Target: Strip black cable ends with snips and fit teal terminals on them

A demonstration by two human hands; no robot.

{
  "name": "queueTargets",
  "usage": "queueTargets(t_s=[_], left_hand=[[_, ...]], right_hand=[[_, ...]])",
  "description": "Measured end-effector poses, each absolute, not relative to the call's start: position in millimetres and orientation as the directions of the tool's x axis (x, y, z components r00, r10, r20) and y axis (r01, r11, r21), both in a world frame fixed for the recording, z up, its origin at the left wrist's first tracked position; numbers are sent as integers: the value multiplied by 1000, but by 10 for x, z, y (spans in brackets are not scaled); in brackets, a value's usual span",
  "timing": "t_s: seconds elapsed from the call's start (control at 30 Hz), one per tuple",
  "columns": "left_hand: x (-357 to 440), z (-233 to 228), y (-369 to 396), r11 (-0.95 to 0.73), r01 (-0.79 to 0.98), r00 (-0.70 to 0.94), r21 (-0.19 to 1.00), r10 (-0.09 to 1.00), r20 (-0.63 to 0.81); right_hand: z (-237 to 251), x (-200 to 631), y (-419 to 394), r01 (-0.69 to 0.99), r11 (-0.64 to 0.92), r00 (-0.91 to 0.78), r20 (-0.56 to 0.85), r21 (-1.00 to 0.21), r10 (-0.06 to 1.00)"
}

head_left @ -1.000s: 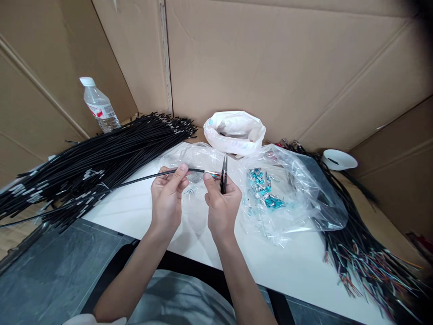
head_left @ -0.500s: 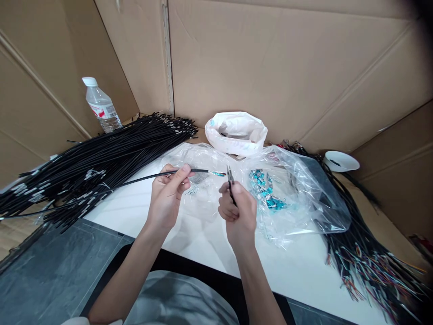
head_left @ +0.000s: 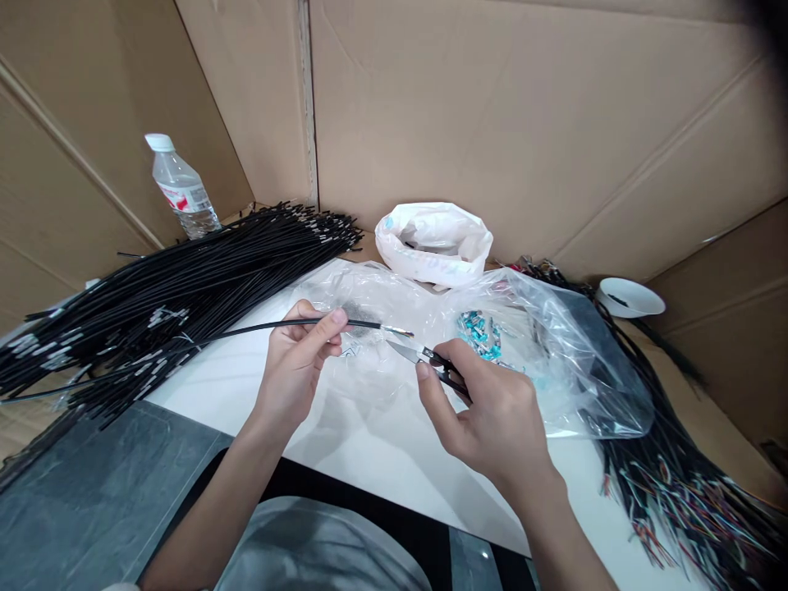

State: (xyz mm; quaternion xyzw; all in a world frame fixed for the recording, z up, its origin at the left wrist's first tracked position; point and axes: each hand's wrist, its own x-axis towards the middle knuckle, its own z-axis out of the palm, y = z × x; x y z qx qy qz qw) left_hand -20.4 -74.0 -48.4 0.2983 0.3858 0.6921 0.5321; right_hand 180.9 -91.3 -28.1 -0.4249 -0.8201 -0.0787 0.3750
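Pinched between the thumb and fingers of my left hand point(head_left: 304, 349) is a black cable point(head_left: 264, 327), its stripped end pointing right. Thin inner wires point(head_left: 397, 331) show beyond the black sheath. My right hand point(head_left: 486, 402) is closed around small black-handled thread snips point(head_left: 446, 373). Their silver blades lie just below and right of the bare wires, pointing left; whether they touch the wires I cannot tell. Beneath both hands is a clear plastic bag point(head_left: 382, 369), with teal foil scraps point(head_left: 480, 335) on its right part.
A large bundle of black cables point(head_left: 215, 287) lies at left beside a water bottle point(head_left: 185, 193). A white plastic bag point(head_left: 434, 267) stands open at the back. At right are a white bowl point(head_left: 634, 297) and cables with splayed coloured wires point(head_left: 683, 492). Cardboard walls point(head_left: 492, 123) surround the table.
The snips have swung from pointing up to pointing left, and my right hand has turned over and shifted right. Teal foil no longer shows on the cable end, where bare wires now appear.
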Motion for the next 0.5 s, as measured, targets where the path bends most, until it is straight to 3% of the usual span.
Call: queueTargets(t_s=[0.5], left_hand=[[-207, -559, -709, -89, -463, -266, 882, 963, -42]], right_hand=[[-234, 1867, -728, 724, 672, -479, 587, -157, 653]])
